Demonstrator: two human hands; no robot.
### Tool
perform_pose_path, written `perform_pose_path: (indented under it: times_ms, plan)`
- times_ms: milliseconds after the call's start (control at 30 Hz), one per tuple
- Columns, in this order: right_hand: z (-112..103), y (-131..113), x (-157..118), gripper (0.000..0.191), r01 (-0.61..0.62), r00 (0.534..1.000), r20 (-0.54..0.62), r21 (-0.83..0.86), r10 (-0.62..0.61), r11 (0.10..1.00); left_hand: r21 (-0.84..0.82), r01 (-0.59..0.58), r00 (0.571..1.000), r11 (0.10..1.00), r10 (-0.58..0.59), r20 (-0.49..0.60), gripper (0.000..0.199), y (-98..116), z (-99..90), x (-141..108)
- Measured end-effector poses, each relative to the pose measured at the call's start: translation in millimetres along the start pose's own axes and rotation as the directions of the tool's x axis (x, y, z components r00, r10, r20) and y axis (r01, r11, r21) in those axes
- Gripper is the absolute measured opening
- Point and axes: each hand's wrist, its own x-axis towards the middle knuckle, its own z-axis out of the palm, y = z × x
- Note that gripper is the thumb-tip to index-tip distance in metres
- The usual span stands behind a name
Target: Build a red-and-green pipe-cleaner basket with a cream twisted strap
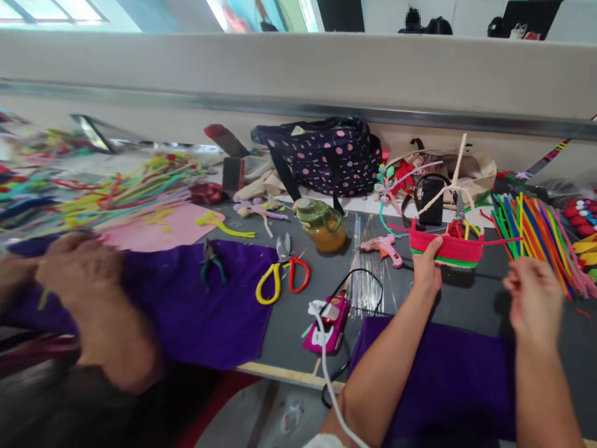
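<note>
A small red and green woven basket (448, 249) made of pipe cleaners is held up at the right, with cream stems rising above it. My left hand (426, 267) grips its lower left side, thumb on the red front. To the right of the basket, my right hand (536, 302) has curled fingers close to a bundle of coloured pipe cleaners (536, 230); whether it holds anything is too blurred to tell. A red stem sticks out from the basket's right side toward that bundle.
A pink glue gun (385, 247), scissors (282, 274), pliers (212, 266), a magenta device (329, 323) with cables and a jar (321, 227) lie left of the basket. Another person's hands (84, 274) work at the far left. A dotted bag (326, 155) stands behind.
</note>
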Motion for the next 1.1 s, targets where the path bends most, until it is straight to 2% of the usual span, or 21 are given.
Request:
perform_pose_path:
  times_ms: [133, 267, 367, 500, 633, 833, 1100]
  plan:
    - [22, 17, 14, 0.032, -0.108, 0.992, 0.078, 0.116, 0.099, 0.987, -0.004, -0.015, 1.0, 1.0, 0.015, -0.01, 0.03, 2, 1.4, 1]
    - [38, 25, 23, 0.034, -0.067, 0.998, 0.026, 0.108, 0.065, 0.992, 0.003, -0.009, 1.0, 1.0, 0.009, -0.029, 0.029, 6, 4.6, -1]
    - [37, 35, 25, 0.032, -0.024, 0.999, -0.039, 0.074, 0.027, 0.997, 0.001, -0.01, 0.998, 1.0, 0.01, -0.054, 0.027, 6, 6.6, -3]
    - [35, 48, 27, 0.029, 0.021, 0.998, -0.058, 0.04, -0.018, 0.999, -0.037, 0.035, 0.995, 0.999, -0.039, -0.097, 0.023, 4, 6.9, -5]
    - [36, 52, 26, 0.03, -0.035, 0.997, -0.061, 0.078, 0.039, 0.996, -0.052, 0.087, 0.99, 0.995, -0.092, -0.11, 0.021, 2, 6.1, -6]
    - [40, 44, 17, 0.033, -0.171, 0.984, 0.089, 0.198, 0.156, 0.965, -0.014, 0.052, 0.994, 0.999, -0.053, -0.093, 0.02, 1, 6.7, -6]
    - [41, 49, 14, 0.03, -0.116, 0.993, -0.011, 0.165, 0.119, 0.979, -0.026, 0.099, 0.993, 0.995, -0.1, -0.056, 0.027, 0, 9.3, -10]
